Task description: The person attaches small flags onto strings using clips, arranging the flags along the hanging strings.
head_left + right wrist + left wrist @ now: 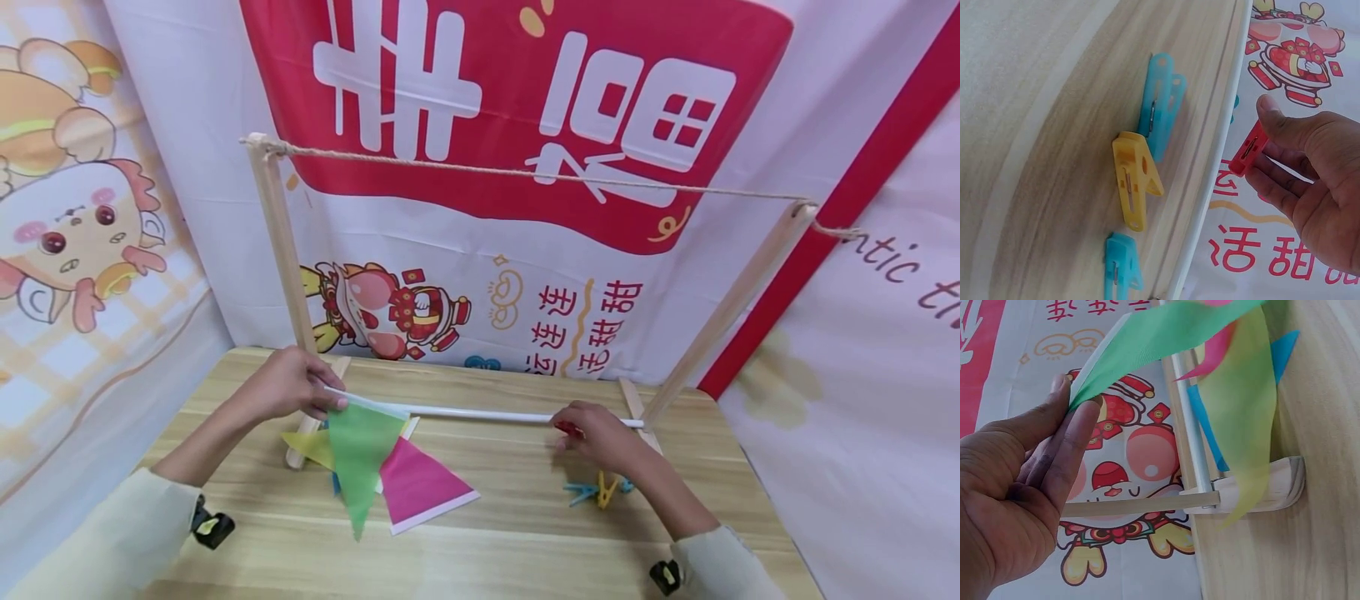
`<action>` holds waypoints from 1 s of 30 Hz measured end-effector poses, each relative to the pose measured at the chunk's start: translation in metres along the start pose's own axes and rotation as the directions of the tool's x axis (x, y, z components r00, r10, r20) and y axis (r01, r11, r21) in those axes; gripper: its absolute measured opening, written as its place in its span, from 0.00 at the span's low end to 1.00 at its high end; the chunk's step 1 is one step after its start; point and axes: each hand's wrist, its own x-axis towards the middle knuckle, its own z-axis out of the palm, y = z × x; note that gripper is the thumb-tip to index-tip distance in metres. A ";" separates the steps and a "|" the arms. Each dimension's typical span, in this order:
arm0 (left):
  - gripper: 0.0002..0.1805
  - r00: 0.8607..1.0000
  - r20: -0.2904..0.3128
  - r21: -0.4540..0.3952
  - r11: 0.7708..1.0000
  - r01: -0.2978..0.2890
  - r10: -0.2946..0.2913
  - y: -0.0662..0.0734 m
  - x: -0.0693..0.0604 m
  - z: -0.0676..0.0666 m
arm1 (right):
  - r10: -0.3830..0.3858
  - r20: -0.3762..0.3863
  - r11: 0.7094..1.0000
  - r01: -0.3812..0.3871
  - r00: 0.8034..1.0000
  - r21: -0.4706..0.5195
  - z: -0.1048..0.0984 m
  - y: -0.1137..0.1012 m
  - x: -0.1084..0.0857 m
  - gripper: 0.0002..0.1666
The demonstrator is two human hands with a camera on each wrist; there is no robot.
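Observation:
My left hand [298,385] pinches the white-edged top corner of a green triangular pennant [363,454], which hangs down from the fingers. Behind and under it lie a yellow pennant [313,448], a pink pennant [424,485] and a blue one [1285,355], mostly covered. At the right, my right hand [602,435] holds a red clothespin [1250,150] between thumb and fingers, above the table. Below that hand lie a yellow clothespin [1130,181] and two blue ones, a nearer blue clothespin [1121,265] and another blue clothespin [1159,106].
A wooden frame stands on the table [525,533], with a left post [281,242] and a right post [731,312]. Twine [480,169] runs between their tops, and a white rod [480,413] joins them low down. Printed cloth [465,233] hangs behind.

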 end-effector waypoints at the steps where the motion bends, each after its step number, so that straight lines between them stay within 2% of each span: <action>1: 0.13 1.000 0.005 -0.007 1.000 -0.001 0.001 0.001 0.000 -0.001 | 0.002 0.000 1.000 -0.002 1.000 0.000 -0.001 0.000 0.001 0.13; 9: 0.13 0.997 0.012 -0.031 0.997 -0.074 0.075 0.012 -0.005 -0.012 | 0.051 0.015 0.999 -0.051 0.999 0.005 -0.012 -0.003 0.005 0.14; 16: 0.14 0.995 -0.003 -0.048 0.994 -0.097 0.097 0.025 -0.007 -0.018 | 0.050 0.007 0.998 -0.050 0.999 0.046 -0.021 -0.007 0.007 0.13; 21: 0.15 0.991 -0.049 -0.042 0.991 -0.126 0.124 0.025 -0.007 -0.018 | 0.035 -0.019 0.999 -0.034 0.999 0.034 -0.027 -0.011 0.010 0.13; 27: 0.18 0.987 -0.104 -0.126 0.983 -0.136 0.123 0.030 -0.003 -0.019 | 0.048 -0.052 0.999 -0.047 0.997 0.011 -0.044 -0.017 0.015 0.14; 30: 0.18 0.980 -0.142 -0.145 0.976 -0.159 0.139 0.035 0.001 -0.021 | 0.000 -0.111 1.000 0.001 0.994 0.006 -0.053 -0.018 0.020 0.14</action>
